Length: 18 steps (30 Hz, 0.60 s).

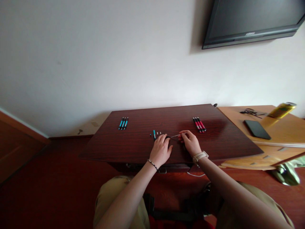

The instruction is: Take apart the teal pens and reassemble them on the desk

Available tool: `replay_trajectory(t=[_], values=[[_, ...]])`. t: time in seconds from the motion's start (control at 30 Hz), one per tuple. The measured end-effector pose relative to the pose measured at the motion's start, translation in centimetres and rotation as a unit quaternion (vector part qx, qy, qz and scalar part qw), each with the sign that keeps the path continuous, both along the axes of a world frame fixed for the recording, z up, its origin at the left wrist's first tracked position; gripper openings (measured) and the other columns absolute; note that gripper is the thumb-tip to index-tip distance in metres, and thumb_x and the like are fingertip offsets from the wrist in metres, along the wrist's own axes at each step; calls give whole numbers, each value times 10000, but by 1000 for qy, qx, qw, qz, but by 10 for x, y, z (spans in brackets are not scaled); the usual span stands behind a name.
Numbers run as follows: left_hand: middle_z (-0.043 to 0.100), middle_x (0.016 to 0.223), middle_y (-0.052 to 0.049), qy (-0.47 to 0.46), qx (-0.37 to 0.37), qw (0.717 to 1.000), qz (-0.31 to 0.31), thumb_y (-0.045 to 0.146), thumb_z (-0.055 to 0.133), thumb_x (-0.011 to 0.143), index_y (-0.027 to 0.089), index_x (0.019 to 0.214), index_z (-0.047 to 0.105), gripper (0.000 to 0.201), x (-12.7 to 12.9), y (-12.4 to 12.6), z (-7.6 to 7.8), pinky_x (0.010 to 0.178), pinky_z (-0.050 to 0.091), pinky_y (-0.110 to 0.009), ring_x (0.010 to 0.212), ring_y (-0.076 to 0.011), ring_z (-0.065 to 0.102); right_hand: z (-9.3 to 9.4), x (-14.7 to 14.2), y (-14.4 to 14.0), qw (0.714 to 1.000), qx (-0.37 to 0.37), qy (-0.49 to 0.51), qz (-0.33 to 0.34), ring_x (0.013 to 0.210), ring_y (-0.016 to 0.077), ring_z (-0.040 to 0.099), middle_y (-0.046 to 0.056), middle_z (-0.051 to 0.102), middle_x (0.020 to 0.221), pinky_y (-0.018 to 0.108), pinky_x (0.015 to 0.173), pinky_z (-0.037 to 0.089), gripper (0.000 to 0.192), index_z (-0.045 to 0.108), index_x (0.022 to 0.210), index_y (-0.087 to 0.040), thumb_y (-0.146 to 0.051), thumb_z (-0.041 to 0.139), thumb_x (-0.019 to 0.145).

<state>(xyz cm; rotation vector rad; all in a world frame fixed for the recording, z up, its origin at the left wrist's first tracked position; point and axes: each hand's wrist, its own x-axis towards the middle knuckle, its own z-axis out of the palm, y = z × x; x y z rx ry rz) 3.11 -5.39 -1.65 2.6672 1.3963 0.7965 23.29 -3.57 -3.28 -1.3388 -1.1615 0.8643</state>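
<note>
My left hand (161, 149) is bent down over the table, its fingertips at a small black pen part (168, 137); how firmly they grip it is partly hidden. In my right hand (190, 143) a thin silvery rod (175, 135), like a pen refill, is pinched, its far end pointing at the black part. Just beyond my left fingers lies a blue pen barrel (154, 134). Beside it are a tiny blue piece (150, 135) and two small white pieces (157, 133).
On the dark wooden table (143, 149), blue pens (123, 123) lie in a row at the left and red pens (199, 124) at the right. A lighter cabinet (281, 133) adjoins it, bearing a black phone-like slab (256, 129), a cable (251, 112) and a yellow can (282, 110).
</note>
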Motion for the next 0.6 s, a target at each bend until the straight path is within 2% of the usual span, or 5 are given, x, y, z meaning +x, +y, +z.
replay_trajectory(t=[0.3,0.4,0.5,0.6], values=[[558,1485,-149,5,4,1000,-2,309,572,1015,192,1324,603,332,0,0,-1,1185,458,-520,1431,-298,485,2,4,1,999,1,-17,29,817,239,748,71,790,905,348,702,588,283,722,1021,-230,-465,616,905],[557,1484,-145,2,5,1000,-3,313,564,1018,203,1329,603,332,0,0,-2,1176,463,-530,1432,-301,485,5,15,3,995,-4,-96,40,836,248,743,59,799,909,345,700,575,273,773,998,-238,-449,640,885],[557,1484,-144,5,4,1000,-2,315,563,1018,203,1328,606,333,0,0,-2,1176,463,-533,1434,-303,482,7,27,3,979,8,-200,44,881,257,739,35,806,911,381,829,557,203,805,912,-266,-408,666,871],[559,1479,-147,9,3,1000,0,314,570,1017,195,1318,613,327,0,0,-1,1181,461,-527,1430,-305,483,8,28,0,965,18,-256,48,863,251,737,19,804,915,376,826,538,151,803,909,-287,-338,663,883]])
